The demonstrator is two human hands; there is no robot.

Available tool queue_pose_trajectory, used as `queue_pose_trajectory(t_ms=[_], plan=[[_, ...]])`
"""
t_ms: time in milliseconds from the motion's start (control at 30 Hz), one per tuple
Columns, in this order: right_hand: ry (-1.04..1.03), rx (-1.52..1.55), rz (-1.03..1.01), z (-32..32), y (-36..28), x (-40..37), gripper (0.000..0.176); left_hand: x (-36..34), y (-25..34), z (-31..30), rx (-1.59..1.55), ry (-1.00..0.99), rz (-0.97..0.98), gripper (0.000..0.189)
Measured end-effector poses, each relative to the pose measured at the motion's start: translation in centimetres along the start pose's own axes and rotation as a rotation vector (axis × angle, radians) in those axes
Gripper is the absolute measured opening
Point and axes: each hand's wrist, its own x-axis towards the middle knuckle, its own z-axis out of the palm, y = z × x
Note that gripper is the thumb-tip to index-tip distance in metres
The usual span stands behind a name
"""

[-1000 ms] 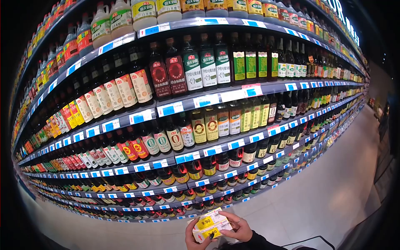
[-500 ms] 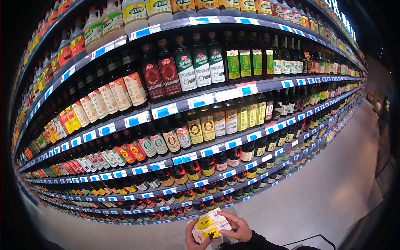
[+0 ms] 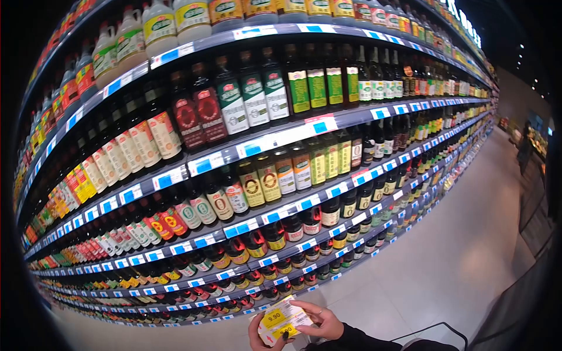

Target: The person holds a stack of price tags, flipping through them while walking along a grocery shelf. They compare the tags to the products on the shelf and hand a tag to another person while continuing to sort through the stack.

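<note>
Low in the view, both hands grip a stack of price tags point(image 3: 285, 315), white and yellow with "9.90" printed on them. My left hand point(image 3: 256, 335) is closed round the left edge of the stack, its lower part cut off by the frame. From the other side my right hand point(image 3: 325, 325) pinches the tags, fingers along the top edge and thumb across the face. A dark sleeve covers the right arm. Beyond the tags stand the lowest rows of a long store shelf point(image 3: 266, 261), fronted with blue and white labels.
Sauce and vinegar bottles point(image 3: 252, 93) fill the curving shelves, with big pale jugs point(image 3: 158, 26) on a high row. Grey floor point(image 3: 410, 275) runs along the right. A thin black bar point(image 3: 451, 327) bends near the lower right, and dark stands point(image 3: 527, 205) edge the aisle.
My view has turned to the right, so the shelves slide left and more of the aisle shows. Both hands keep hold of the tags, sitting slightly further left and lower in view.
</note>
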Motion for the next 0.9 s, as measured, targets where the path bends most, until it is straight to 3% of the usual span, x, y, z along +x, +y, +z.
queue_pose_trajectory(t_ms=[567, 800, 900], plan=[[-0.033, 0.051, -0.033, 0.1, 0.8, -0.7, 0.064, -0.4, 0.0, 0.0, -0.026, -0.028, -0.084, 0.074], [-0.025, 0.000, -0.011, 0.6, 0.8, -0.4, 0.066, -0.6, -0.6, -0.8, 0.056, -0.011, 0.066, 0.079], [-0.025, -0.026, -0.022, 0.8, 0.9, -0.3, 0.066, -0.8, 0.9, -0.4, -0.060, 0.025, -0.060, 0.083]])
